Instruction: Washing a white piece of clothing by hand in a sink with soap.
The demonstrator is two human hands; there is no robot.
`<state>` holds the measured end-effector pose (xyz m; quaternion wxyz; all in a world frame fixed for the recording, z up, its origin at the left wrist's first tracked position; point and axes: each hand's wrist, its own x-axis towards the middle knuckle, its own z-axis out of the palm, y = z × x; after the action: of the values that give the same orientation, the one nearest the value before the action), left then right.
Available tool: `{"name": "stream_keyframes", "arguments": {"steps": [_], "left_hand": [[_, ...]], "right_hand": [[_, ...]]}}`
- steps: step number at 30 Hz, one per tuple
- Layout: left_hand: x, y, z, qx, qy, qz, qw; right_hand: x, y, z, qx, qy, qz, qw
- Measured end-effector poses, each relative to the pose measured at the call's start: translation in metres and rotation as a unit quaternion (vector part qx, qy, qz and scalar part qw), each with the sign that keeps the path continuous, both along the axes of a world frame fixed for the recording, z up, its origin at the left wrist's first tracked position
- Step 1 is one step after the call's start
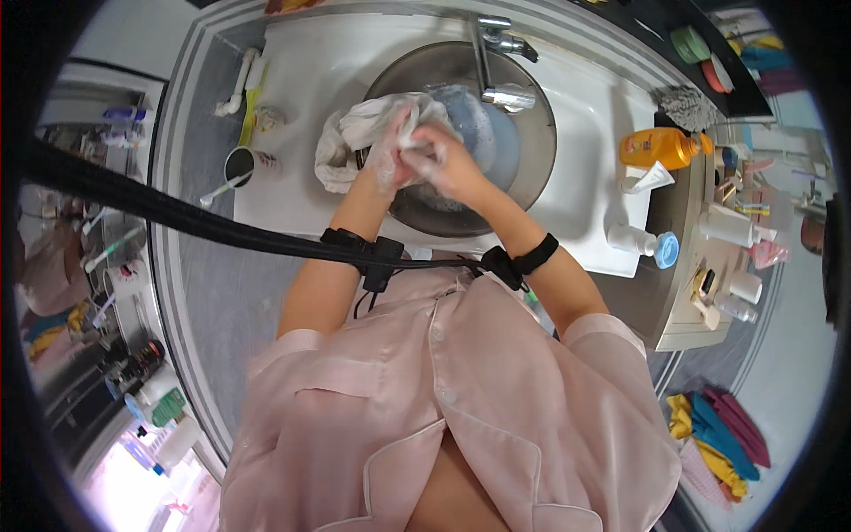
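Note:
A soaked white cloth [347, 140], bunched up, hangs over the left rim of a round metal basin [542, 151]. Soapy bluish water [503, 146] with foam fills the basin. My left hand [388, 160] is closed on the cloth, suds on its skin. Against it presses my right hand [448, 167], fingers curled in on a fold of the same cloth; its fingertips are smeared by motion. Both hands meet above the basin's left half. The rest of the cloth's shape is hidden under my hands.
The basin sits in a white sink [585, 204], under a chrome faucet [507, 93] at its far edge. To the left stand a cup [264, 163] and toothbrush [227, 189]. An orange pump bottle [658, 148], a white tube [649, 179] and a white bottle [629, 239] line the right side.

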<state>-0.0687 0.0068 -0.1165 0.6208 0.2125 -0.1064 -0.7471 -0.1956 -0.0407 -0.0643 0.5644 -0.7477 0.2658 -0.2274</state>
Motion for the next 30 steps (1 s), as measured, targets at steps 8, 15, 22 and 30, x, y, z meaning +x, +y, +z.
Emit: {"name": "stream_keyframes", "arguments": {"steps": [8,15,22,30], "left_hand": [[-0.013,-0.014,-0.004,0.190,-0.047,0.083,0.977],[-0.032,-0.024,0.007,0.140,0.153,0.065,0.976],[-0.045,-0.023,0.029,0.182,0.014,0.095,0.979],[-0.015,-0.026,-0.007,0.171,-0.009,-0.001,0.985]], "right_hand": [[-0.012,-0.020,-0.053,0.360,-0.023,-0.333,0.871],[-0.001,-0.042,-0.085,0.139,-0.107,-0.358,0.917],[-0.006,-0.003,-0.042,-0.094,-0.081,-0.399,0.908],[0.005,0.020,-0.010,-0.146,-0.060,-0.259,0.953]]}}
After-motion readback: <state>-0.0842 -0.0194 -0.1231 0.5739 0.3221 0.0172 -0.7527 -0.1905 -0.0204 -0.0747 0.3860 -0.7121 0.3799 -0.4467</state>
